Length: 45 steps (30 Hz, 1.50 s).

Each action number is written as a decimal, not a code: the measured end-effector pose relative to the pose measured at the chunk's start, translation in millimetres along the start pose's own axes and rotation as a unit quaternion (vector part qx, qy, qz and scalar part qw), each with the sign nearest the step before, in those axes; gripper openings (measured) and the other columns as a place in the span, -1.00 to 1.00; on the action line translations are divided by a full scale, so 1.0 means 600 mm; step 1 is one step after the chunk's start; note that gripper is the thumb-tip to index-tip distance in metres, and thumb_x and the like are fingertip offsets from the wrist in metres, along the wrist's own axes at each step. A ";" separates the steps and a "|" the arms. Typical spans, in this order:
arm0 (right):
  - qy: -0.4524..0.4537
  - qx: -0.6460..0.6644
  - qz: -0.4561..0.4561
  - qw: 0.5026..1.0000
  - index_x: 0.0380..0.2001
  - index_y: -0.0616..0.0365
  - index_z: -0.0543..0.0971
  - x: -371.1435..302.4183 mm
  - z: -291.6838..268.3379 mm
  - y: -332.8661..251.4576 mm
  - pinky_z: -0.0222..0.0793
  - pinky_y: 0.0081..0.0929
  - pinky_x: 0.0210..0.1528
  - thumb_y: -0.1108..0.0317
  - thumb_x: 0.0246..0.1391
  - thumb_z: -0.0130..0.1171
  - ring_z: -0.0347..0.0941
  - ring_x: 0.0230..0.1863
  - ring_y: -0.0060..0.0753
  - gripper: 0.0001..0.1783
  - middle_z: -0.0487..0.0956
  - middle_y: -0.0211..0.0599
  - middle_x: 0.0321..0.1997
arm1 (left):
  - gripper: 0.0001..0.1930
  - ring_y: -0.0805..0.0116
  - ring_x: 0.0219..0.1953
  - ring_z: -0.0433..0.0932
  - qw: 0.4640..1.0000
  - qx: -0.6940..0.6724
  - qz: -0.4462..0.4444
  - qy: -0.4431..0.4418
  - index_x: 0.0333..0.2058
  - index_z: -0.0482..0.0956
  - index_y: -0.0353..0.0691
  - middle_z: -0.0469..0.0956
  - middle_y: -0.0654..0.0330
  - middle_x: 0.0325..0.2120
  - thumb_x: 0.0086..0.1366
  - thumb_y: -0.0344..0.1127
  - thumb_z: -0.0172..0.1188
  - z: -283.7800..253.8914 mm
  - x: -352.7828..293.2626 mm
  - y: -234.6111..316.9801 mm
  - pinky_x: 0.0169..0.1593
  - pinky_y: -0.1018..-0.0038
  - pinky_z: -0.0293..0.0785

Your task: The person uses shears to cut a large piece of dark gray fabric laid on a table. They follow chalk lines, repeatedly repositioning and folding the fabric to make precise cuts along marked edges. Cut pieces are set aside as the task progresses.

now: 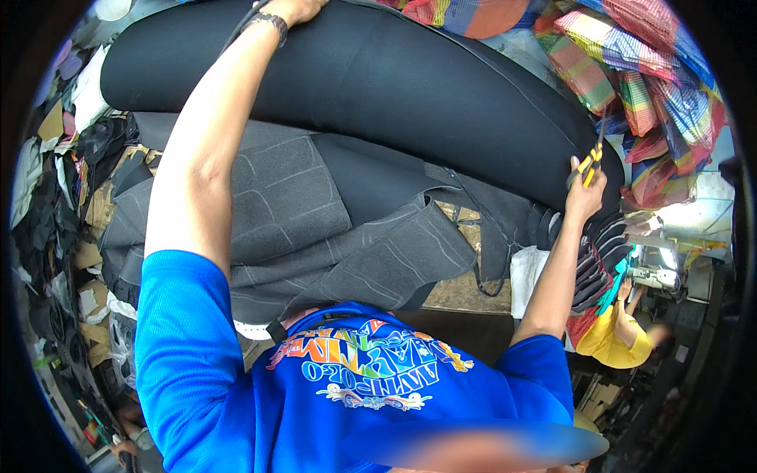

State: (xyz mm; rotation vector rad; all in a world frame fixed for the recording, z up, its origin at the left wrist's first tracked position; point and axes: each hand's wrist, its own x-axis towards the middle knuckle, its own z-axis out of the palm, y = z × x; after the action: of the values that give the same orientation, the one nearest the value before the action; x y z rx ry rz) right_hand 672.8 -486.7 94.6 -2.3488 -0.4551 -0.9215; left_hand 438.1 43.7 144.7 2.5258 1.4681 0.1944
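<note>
Black foam sheet [410, 87], a broad thick roll or folded slab, lies across the far side of our wooden workbench [465, 292], its long axis running from far left to near right in the head view. We record that it rests over a stack of grey felt-like panels [315, 213] marked with pale chalk lines, which lie nearer to us and partly under it.

Our left hand [296, 9] is at the far upper edge of the sheet, arm fully stretched; it presses or grips the top of the sheet there, but the fingers run out of view, so we cannot tell whether they are clenched. A dark wristband [270, 22] sits on that wrist.

Our right hand [585, 193] is at the right end of the sheet, closed around yellow-handled scissors [590, 162]. The blades point up and away, lying against the sheet's right edge. Whether the blades have entered the material we cannot tell.

The relation we judge decisive: the sheet extends leftward and away from the scissors, so the right hand is the one at the cutting edge, while the left hand is well apart, steadying the opposite far side.

Colourful striped woven bags [646, 87] are piled at far right. Another person in a yellow top [615, 343] is at near right, below the bench.
</note>
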 end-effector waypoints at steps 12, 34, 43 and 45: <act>-0.268 0.358 0.125 0.886 -0.30 0.23 0.51 -0.258 -0.112 -0.166 0.32 -0.76 -0.35 0.44 -0.09 0.45 0.40 -0.46 -0.71 -0.68 0.51 -0.48 -0.47 | -0.70 0.12 -0.34 0.65 0.916 0.319 0.209 -0.125 -0.33 0.70 -0.14 0.67 0.08 -0.32 0.21 -0.06 0.13 -0.109 -0.106 -0.054 -0.20 0.24 0.56; -0.439 0.141 -0.173 0.871 -0.18 0.25 0.46 -0.536 -0.014 -0.248 0.27 -0.14 0.04 0.08 -0.21 0.47 0.49 -0.13 -0.01 -0.38 0.57 -0.05 -0.24 | -0.58 -0.03 -0.03 0.47 0.942 -0.066 0.117 0.308 -0.11 0.52 -0.17 0.54 0.03 -0.15 0.04 -0.22 0.34 0.133 -0.407 -0.494 0.03 0.18 0.39; -0.433 0.138 -0.136 0.880 -0.26 0.16 0.50 -0.567 0.062 -0.187 0.45 -0.19 -0.17 0.52 -0.15 0.26 0.58 -0.25 0.00 -0.70 0.62 -0.08 -0.31 | -0.52 0.18 -0.13 0.39 0.878 -0.109 0.006 0.466 -0.05 0.47 -0.19 0.46 0.13 -0.19 0.05 -0.19 0.35 0.267 -0.655 -0.504 -0.08 0.36 0.32; -0.428 0.144 -0.137 0.882 -0.27 0.16 0.51 -0.561 0.068 -0.184 0.46 -0.22 -0.18 0.52 -0.14 0.25 0.60 -0.25 -0.03 -0.71 0.63 -0.10 -0.32 | -0.50 0.32 -0.36 0.54 0.843 -0.383 -0.222 0.305 -0.07 0.47 -0.21 0.55 0.21 -0.36 0.14 0.00 0.30 0.350 -0.759 -0.490 -0.30 0.46 0.48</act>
State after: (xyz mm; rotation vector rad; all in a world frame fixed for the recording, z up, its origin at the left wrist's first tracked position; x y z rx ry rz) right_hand 401.8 -410.1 -124.1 -2.3242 -1.1988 0.1559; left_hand 11.9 -235.6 -135.0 1.4782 1.6558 1.2987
